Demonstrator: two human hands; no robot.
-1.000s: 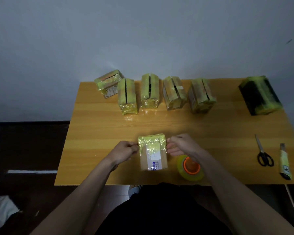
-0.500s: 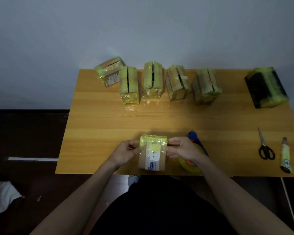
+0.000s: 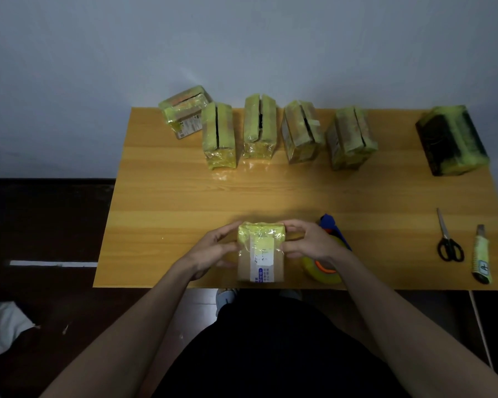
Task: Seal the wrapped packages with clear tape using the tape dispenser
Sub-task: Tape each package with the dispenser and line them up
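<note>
A small brown package [image 3: 261, 255] with a white label and yellowish tape over its far end lies near the table's front edge. My left hand [image 3: 213, 248] grips its left side and my right hand [image 3: 308, 243] grips its right side, fingers curled along the taped end. The tape dispenser [image 3: 327, 267], with a blue handle, orange hub and a yellowish tape roll, sits just right of the package, partly hidden under my right wrist.
Several taped packages [image 3: 259, 130] stand in a row along the back of the wooden table [image 3: 167, 202]. A larger dark package [image 3: 450, 140] sits at the back right. Scissors [image 3: 447, 242] and a utility knife [image 3: 482, 261] lie at the right edge.
The view has shifted slightly. Both hands have slid a little farther along the package's taped end; the package stays in place near the front edge.
</note>
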